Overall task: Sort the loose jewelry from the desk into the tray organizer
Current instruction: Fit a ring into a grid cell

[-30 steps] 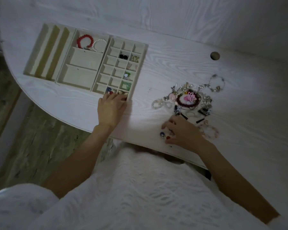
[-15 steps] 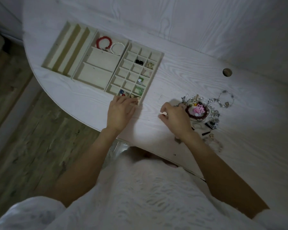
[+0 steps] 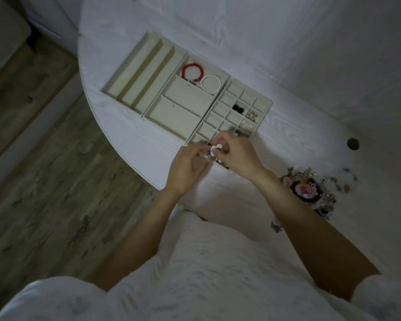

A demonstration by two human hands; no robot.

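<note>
I see the tray organizer [image 3: 171, 107] as three cream sections set side by side on the white desk [image 3: 310, 66], near its curved edge. The left section has long slots, the middle one wider bins, and the right one a grid of small cells. A red bead bracelet [image 3: 192, 72] and a white pearl bracelet [image 3: 210, 84] lie touching in the far bin of the middle section. In the grid I make out a pair of dark round pieces [image 3: 238, 109] in one cell and a gold-toned piece [image 3: 251, 116] in the cell beside it; other cells hold small bits too dim for me to name.

My right hand [image 3: 237, 156] hovers over the near corner of the grid, thumb and forefinger pinched on a small white piece [image 3: 217, 148], the other fingers curled. My left hand [image 3: 186, 167] sits just beside it, fingers curled toward the same spot; whether they touch the white piece I cannot tell. A tiny blue and dark bit shows between the two hands.

The loose jewelry pile [image 3: 309, 191] lies on the desk well to the right of my right forearm, a blurred tangle with a dark red ring and a pink flower shape in it.
</note>
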